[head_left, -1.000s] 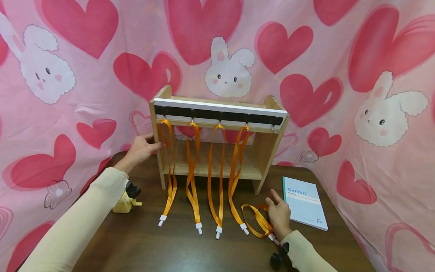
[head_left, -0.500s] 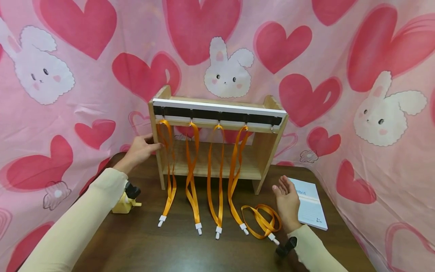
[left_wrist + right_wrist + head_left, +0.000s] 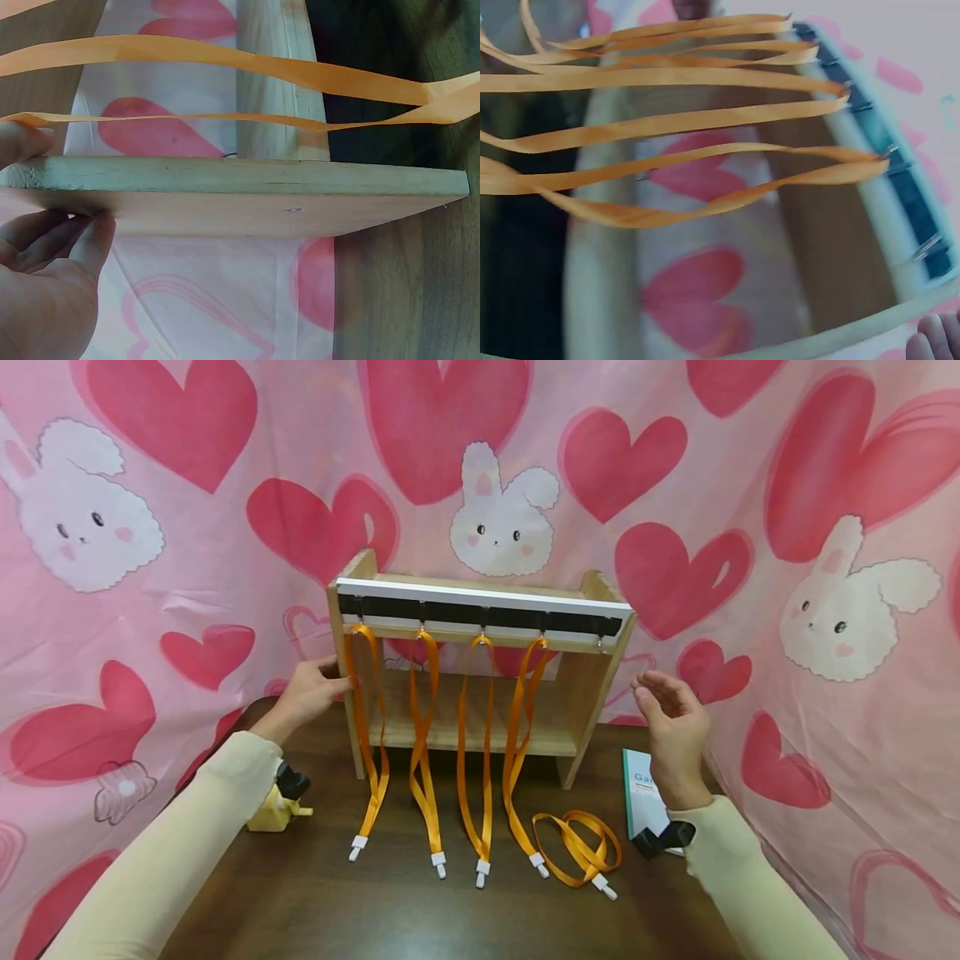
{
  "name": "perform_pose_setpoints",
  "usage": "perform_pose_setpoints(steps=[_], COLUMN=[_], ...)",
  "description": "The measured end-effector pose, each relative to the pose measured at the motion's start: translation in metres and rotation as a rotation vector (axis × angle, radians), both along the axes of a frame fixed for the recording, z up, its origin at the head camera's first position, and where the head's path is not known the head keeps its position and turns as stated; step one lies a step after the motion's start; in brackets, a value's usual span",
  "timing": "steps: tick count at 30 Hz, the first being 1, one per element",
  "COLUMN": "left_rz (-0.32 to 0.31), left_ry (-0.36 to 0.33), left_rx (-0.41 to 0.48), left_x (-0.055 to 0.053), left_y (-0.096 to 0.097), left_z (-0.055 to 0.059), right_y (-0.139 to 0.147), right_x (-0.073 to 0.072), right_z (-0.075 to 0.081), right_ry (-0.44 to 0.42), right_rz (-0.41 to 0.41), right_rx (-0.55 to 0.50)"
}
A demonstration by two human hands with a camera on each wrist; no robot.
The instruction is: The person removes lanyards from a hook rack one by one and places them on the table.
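A small wooden shelf stands on the table, with a black strip of hooks along its top front. Several orange lanyards hang from the hooks, white clips at their lower ends. Only the rightmost hook is bare. My left hand grips the shelf's left side panel, thumb and fingers on opposite faces. Beside the shelf's right side, my right hand is raised with loosely bent fingers and holds nothing. Another orange lanyard lies looped on the table below it.
A notebook lies on the table at the right, partly hidden behind my right hand and wrist. Near my left wrist sits a small yellow object. Pink heart-patterned cloth surrounds the dark wooden table at the back and sides.
My right hand has left the looped lanyard on the table and risen up and to the right, beside the shelf. My left hand has stayed on the side panel.
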State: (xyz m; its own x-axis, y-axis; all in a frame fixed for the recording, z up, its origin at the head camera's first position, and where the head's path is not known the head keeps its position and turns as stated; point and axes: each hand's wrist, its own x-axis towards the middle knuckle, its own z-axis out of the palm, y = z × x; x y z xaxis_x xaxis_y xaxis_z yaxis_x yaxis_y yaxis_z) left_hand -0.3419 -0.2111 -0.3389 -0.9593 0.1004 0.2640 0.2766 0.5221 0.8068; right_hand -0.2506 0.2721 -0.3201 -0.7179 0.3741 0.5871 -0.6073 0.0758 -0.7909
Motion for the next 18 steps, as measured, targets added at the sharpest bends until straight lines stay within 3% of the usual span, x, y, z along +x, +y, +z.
perform_pose_setpoints(steps=[4, 8, 13, 18], left_rz=[0.003, 0.006, 0.009, -0.002], left_ry=[0.002, 0.008, 0.014, 0.008], left_rx=[-0.001, -0.012, -0.013, -0.018], left_x=[-0.001, -0.002, -0.002, 0.000], left_y=[-0.001, 0.000, 0.001, 0.000], left_z=[-0.001, 0.000, 0.000, 0.000], right_y=[-0.010, -0.025, -0.045, -0.060], right_x=[0.005, 0.009, 0.001, -0.012], right_z=[0.025, 0.039, 0.042, 0.037], right_ry=[0.036, 0.025, -0.052, -0.124], right_rz=[0.033, 0.081, 0.108, 0.127], right_rx=[0.088, 0.155, 0.306, 0.392])
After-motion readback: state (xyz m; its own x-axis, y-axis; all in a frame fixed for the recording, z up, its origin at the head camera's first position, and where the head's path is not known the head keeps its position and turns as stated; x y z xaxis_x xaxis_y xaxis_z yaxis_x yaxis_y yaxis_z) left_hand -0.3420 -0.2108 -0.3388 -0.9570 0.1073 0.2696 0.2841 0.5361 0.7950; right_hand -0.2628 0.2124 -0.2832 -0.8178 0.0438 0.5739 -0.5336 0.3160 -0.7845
